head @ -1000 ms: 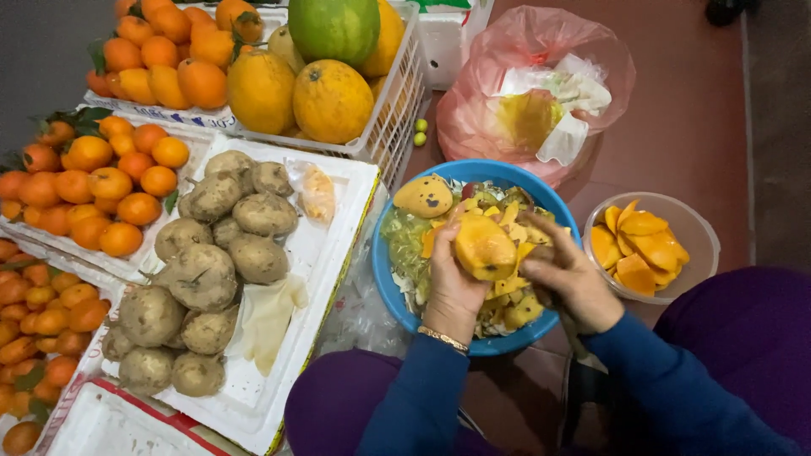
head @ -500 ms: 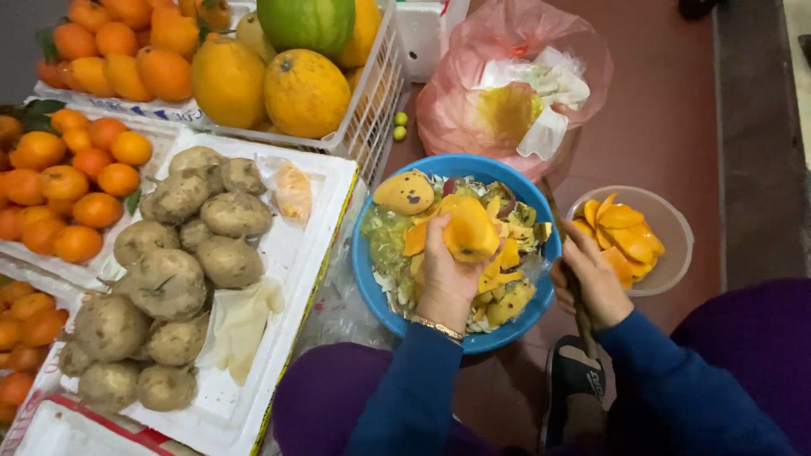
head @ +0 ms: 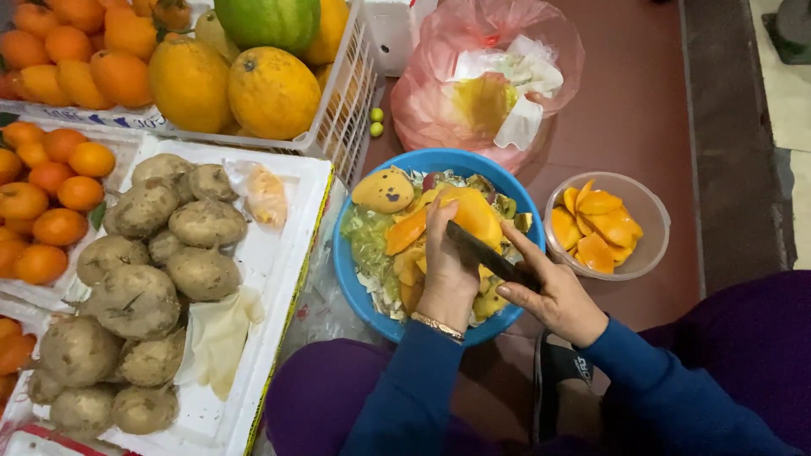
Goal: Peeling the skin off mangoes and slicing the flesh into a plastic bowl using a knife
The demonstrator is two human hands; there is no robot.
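My left hand point(head: 446, 270) grips a peeled orange-yellow fruit point(head: 475, 215) over a blue bowl point(head: 349, 279) full of peels and scraps. In my right hand point(head: 551, 291) is a dark-bladed knife point(head: 483, 252), its blade laid across the fruit beside my left fingers. A cut fruit end with dark spots point(head: 383, 190) lies in the bowl at the upper left. Both sleeves are blue, and a thin bracelet sits on my left wrist.
A clear plastic bowl point(head: 652, 219) of orange fruit slices stands to the right of the blue bowl. A pink bag point(head: 431, 101) with tissues and peel lies behind. Left is a white tray point(head: 283, 253) of brown tubers, crates of oranges point(head: 51, 203) and large yellow fruits point(head: 272, 91).
The view has shifted slightly. My right hand has come back onto the fruit from the side, bringing the knife blade across it. The left hand still holds the fruit over the bowl.
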